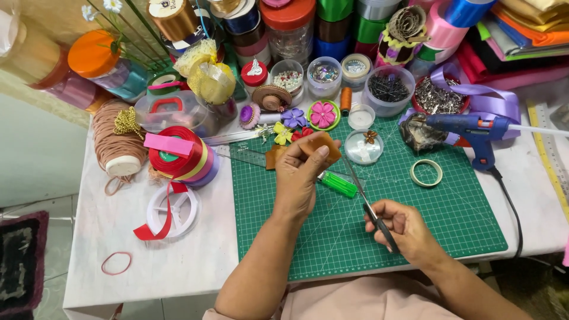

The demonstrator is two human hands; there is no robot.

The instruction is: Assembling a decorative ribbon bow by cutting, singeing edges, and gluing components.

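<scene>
The left hand [299,172] pinches a folded brown ribbon piece [320,148] above the green cutting mat [450,225] while the right hand [403,228] grips scissors [370,207] at its 4 o'clock, so trimming seems in hand and needs careful aiming; a green lighter [339,184] lies close, a blue glue gun [474,130] at 2 o'clock.

Bright, even daylight fills the scene, seemingly from eleven o'clock. Shadows are soft and short, falling toward five o'clock under the left hand [299,178] and right hand [403,228]. Mild glare sits on the white table [178,261]. Focus stays sharp centrally; the edges bow slightly.
</scene>
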